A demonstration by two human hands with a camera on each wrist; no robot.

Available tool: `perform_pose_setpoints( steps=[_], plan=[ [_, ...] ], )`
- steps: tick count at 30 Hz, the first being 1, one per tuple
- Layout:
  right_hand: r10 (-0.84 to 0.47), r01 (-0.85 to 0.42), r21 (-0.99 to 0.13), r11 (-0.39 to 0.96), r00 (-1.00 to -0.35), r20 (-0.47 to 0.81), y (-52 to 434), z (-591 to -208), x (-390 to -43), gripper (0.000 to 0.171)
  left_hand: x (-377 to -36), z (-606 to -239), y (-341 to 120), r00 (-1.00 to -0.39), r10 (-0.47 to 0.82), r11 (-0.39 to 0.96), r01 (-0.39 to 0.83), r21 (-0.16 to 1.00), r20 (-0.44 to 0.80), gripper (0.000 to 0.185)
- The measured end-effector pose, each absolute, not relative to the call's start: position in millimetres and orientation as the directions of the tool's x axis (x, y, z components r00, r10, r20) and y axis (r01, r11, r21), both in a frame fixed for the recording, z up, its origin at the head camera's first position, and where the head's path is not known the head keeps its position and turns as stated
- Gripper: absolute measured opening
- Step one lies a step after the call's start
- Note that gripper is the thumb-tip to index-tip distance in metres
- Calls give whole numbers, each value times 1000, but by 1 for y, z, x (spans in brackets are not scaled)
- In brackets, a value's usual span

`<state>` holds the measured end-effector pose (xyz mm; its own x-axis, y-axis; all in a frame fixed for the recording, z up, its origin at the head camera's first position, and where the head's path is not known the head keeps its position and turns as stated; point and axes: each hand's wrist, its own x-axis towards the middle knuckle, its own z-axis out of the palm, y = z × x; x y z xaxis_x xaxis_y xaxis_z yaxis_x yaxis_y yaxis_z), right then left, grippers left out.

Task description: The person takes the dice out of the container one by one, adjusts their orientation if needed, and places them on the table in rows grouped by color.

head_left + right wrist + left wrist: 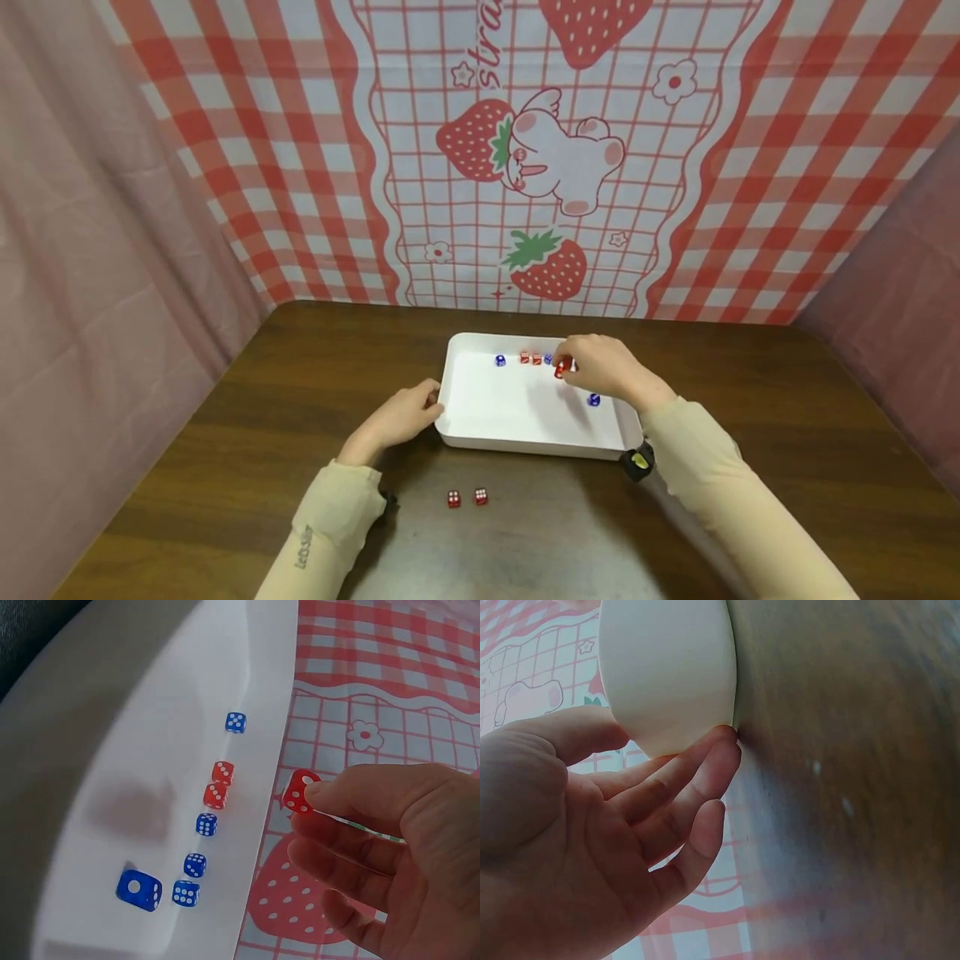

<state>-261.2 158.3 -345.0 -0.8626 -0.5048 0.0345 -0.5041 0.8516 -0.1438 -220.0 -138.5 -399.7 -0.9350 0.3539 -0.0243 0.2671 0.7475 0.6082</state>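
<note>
A white rectangular tray [487, 408] sits on the brown table and holds several red and blue dice. My right hand [600, 367] hovers over the tray's far right part and pinches a red die [300, 792] between thumb and fingertips; the red die [560, 369] also shows in the head view. Below it lie blue dice [196, 865], two red dice [219, 784] and a larger blue die [139, 890]. My left hand [397, 417] rests with straight fingers [705, 761] against the tray's left outer wall [667, 667].
Two red dice [467, 497] lie on the table [750, 392] in front of the tray. A strawberry-print cloth [525, 150] hangs behind the table, with pink curtains on both sides.
</note>
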Motion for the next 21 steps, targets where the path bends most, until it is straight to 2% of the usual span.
perform_pose_setpoints(
  steps=[10,21],
  plan=[
    [-517,-550,-152,821,-829,211,163,-356,-246,14,-221,-400,-136,-932,362,744,273,610,-25,25],
    [-497,-555,-210,805,-823,275,158,-365,-232,12,-220,-399,-138,-933,359,748,276,603,-18,23]
  ],
)
